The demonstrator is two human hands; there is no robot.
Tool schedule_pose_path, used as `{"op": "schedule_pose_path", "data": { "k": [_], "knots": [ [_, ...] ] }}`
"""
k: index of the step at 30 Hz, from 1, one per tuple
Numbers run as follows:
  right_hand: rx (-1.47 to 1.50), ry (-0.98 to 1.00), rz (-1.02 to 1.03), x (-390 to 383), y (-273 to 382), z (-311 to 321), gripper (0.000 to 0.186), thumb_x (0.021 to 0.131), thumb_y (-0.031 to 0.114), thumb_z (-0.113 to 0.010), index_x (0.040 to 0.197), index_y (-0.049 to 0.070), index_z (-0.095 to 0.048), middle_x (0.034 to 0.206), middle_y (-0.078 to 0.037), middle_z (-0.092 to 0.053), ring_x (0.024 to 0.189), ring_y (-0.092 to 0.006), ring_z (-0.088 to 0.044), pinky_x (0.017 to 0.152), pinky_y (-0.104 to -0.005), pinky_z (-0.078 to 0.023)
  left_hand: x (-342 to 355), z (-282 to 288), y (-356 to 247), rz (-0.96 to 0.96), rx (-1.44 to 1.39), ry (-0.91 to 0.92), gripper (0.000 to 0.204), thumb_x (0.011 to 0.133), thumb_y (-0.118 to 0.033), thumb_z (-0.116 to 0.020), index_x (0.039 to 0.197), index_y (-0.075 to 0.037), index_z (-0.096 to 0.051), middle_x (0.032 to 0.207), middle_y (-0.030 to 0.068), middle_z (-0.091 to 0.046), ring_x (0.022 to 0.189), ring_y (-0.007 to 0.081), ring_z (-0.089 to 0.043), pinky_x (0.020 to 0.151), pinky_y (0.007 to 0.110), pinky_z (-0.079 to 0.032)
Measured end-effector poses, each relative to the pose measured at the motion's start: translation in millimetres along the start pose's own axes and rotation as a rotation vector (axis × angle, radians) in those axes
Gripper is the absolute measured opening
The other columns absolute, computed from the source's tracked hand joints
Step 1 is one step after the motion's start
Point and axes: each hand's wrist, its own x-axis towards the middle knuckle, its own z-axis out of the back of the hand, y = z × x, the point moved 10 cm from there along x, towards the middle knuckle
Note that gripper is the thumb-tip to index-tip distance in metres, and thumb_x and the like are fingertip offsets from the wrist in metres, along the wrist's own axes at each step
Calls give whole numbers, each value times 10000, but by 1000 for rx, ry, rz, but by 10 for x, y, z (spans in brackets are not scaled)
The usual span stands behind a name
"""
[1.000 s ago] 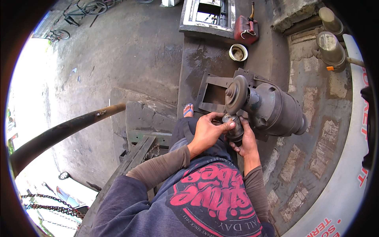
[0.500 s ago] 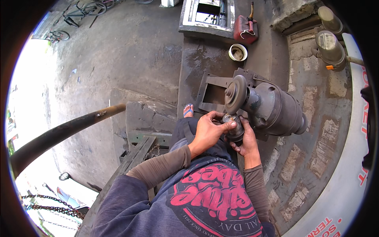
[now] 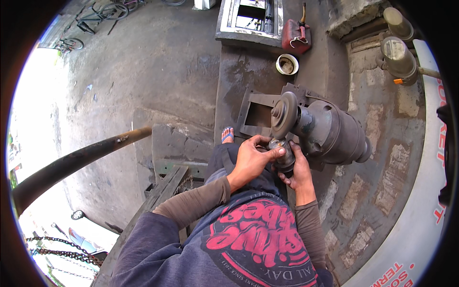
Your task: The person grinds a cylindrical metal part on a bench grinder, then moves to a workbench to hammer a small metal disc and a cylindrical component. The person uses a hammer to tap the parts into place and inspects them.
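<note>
I hold a small cylindrical metal part (image 3: 283,161) in both hands, right at the lower edge of a grinding wheel (image 3: 284,115); I cannot tell whether they touch. My left hand (image 3: 251,162) grips the part's top with thumb and fingers, while my right hand (image 3: 299,172) wraps its right side and underside. The wheel sits on the shaft of a large grey, dirty motor (image 3: 334,131), bolted to a metal frame (image 3: 246,110). My sandalled foot (image 3: 227,134) is just left of that frame.
A thick pipe (image 3: 86,158) crosses at left, above chains (image 3: 62,253). Behind the grinder stand a white bucket (image 3: 278,64), a red jerrycan (image 3: 294,36) and a metal-framed box (image 3: 227,33). Metal cylinders (image 3: 399,60) and a white signboard (image 3: 425,143) line the right; bicycles (image 3: 100,19) stand far left.
</note>
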Motion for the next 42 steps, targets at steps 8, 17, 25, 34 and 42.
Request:
{"op": "schedule_pose_path", "data": {
  "k": [8, 17, 25, 34, 42],
  "knots": [
    [-10, -16, 22, -38, 55, -10, 561, 1053, 561, -483, 1116, 39, -679, 771, -131, -717, 439, -185, -605, 272, -254, -328, -17, -25, -21, -2, -61, 34, 570, 870, -240, -887, 1249, 96, -627, 1026, 147, -745, 892, 182, -729, 792, 294, -585],
    [-57, 2, 70, -131, 62, -14, 567, 1053, 564, -502, 1058, 30, -693, 720, -128, -695, 401, -173, -568, 290, -256, -342, -86, -27, 7, -45, -56, 64, 592, 873, -231, -883, 1287, 89, -607, 1059, 166, -746, 951, 196, -726, 849, 310, -582],
    [-107, -74, 89, -78, 49, 31, 595, 1037, 585, -523, 1020, 16, -699, 694, -125, -685, 393, -165, -555, 291, -252, -330, -31, 1, 68, -10, -57, 92, 547, 896, -224, -863, 1273, 92, -624, 1095, 152, -742, 963, 182, -713, 886, 314, -582],
    [-165, -98, 76, 11, 154, 62, 585, 1034, 571, -523, 990, 17, -705, 662, -117, -670, 378, -158, -538, 281, -255, -311, 109, -33, 147, -32, -191, 79, 582, 894, -213, -862, 1312, 103, -610, 1028, 156, -743, 891, 176, -722, 807, 290, -581],
    [-174, -132, 65, 11, 108, 65, 579, 1035, 575, -521, 970, 27, -697, 656, -107, -655, 369, -151, -524, 277, -254, -300, 57, -6, 171, -7, -170, 83, 501, 947, -201, -809, 1298, 95, -611, 1144, 156, -722, 1021, 185, -707, 874, 326, -617]
  ]
}}
